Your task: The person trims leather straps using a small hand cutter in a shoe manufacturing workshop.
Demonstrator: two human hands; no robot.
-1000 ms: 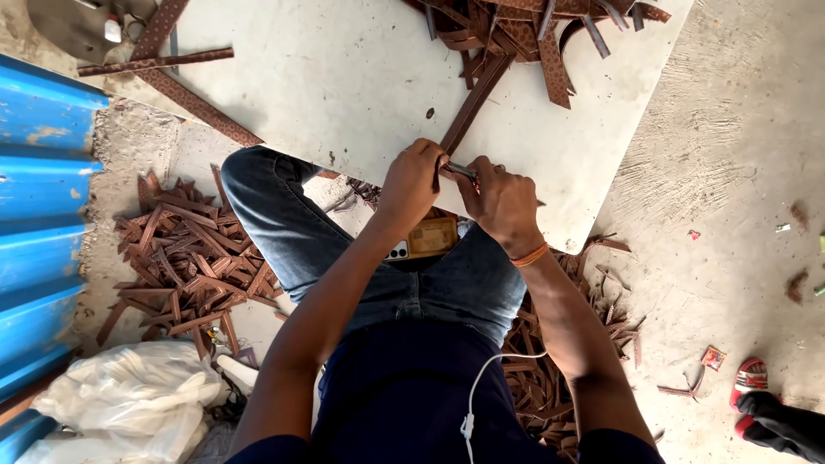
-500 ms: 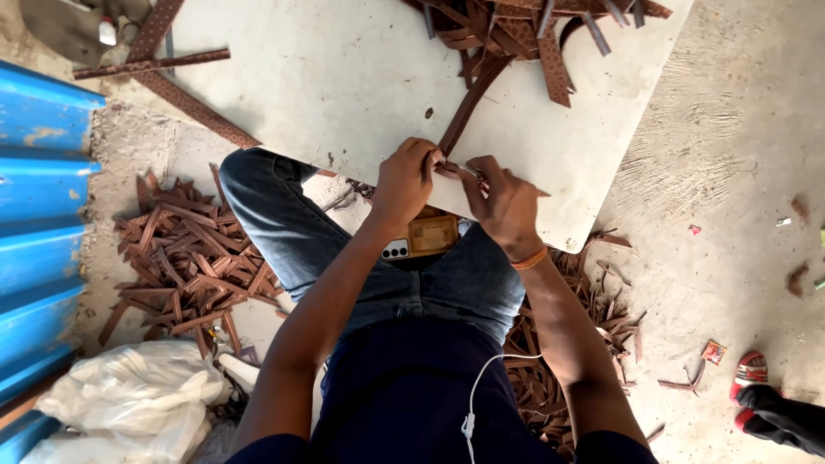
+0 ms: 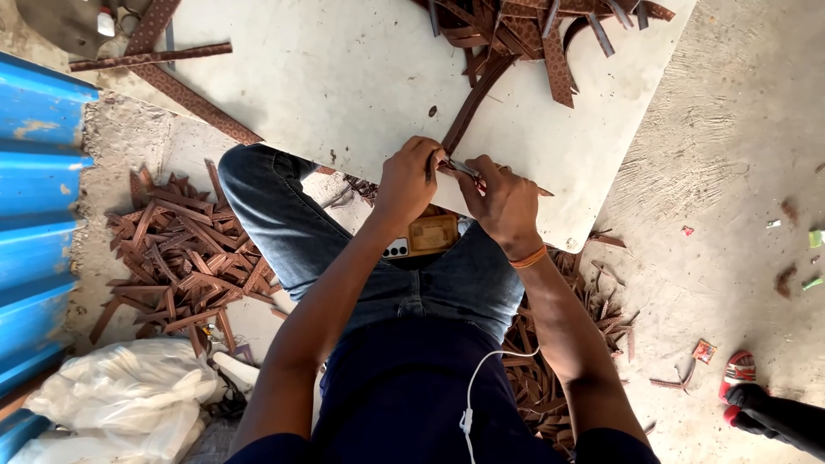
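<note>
A long brown strip [image 3: 471,107] runs across the white board [image 3: 344,77] from a heap of brown strips [image 3: 533,26] at the top down to my hands. My left hand [image 3: 408,180] grips the near end of that strip at the board's front edge. My right hand [image 3: 503,202] is closed on a thin metal tool [image 3: 464,168] whose tip touches the strip's end, right beside the left hand. Both hands sit above my lap, where a phone [image 3: 425,236] lies on my jeans.
Brown offcuts are piled on the ground at left [image 3: 180,258] and at lower right [image 3: 559,361]. A blue corrugated sheet [image 3: 39,206] stands at the left edge, a white plastic bag [image 3: 120,395] lies near it. Another person's red-sandalled foot [image 3: 743,378] shows at right.
Both hands stay together at the strip's end and have shifted slightly left along the board's edge. The strip keeps its place.
</note>
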